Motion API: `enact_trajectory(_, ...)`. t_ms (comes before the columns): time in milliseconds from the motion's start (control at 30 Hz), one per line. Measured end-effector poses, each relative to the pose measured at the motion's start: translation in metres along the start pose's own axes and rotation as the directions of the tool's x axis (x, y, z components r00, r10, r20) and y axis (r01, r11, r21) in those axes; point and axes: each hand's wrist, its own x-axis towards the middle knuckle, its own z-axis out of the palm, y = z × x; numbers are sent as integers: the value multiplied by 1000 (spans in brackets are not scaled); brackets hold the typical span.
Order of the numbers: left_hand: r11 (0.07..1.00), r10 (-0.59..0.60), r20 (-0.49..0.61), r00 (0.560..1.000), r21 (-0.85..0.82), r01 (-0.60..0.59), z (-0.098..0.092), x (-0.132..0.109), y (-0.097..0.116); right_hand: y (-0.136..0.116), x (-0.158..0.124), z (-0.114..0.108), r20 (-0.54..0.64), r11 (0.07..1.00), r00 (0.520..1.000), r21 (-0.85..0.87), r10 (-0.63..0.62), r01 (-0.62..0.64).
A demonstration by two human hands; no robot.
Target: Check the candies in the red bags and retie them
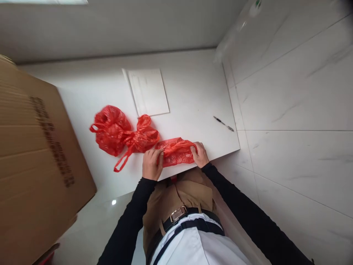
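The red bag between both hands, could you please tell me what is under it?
The white tabletop shows beside the held bag; anything directly beneath it is covered and cannot be seen.

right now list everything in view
flat bag: one, red, near centre
bundles: apparently two, red, left of flat bag
sheet: one, white, upper centre
pen: one, black and clear, centre right
box: one, brown, left
table: one, white, centre
wall: one, grey, top
tiles: several, white, right
plastic: one, clear, top right
floor: one, pale, lower left
trousers: one pair, brown, bottom
belt: one, black, bottom
top: one, white, bottom
sleeves: two, black, bottom
left hand: one, bare, flat bag's left
right hand: one, bare, flat bag's right
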Motion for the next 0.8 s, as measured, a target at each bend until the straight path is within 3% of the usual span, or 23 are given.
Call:
enact_trajectory(133,999,-18,-39,999,-42,16,26,-8,-18,31,7,18,-30,998,999,-64,-22,20)
enact_trajectory(200,999,29,-103,994,-35,-33,34,-11,-23,35,10,24,-97,995,995,-99,-31,21)
enact_trajectory(267,997,83,-179,980,20,-81,40,-16,-25,35,10,25,-188,987,974,-120,-124,102)
enact_trajectory(367,987,139,-226,964,115,-115,48,-25,-27,37,4,21,-236,981,953,-25,-190,190)
enact_trajectory(500,966,153,-209,966,238,-101,64,-27,-23,55,3,23,-242,974,950,70,-195,218)
enact_trajectory(600,942,247,-324,913,303,-147,69,-32,-7,66,4,22,-235,937,937,173,-259,303)
enact_trajectory(667,943,252,-409,877,308,-127,65,-50,9,68,-7,12,-270,888,912,262,-309,378)
enact_trajectory(733,946,195,-493,848,322,-31,58,-86,21,78,-36,1,-321,848,899,343,-298,404)
enact_trajectory(767,954,108,-568,816,291,77,57,-111,22,89,-58,-1,-353,836,896,377,-269,399)
enact_trajectory(800,959,22,-665,747,224,171,58,-140,20,104,-82,0,-421,837,885,396,-199,377)
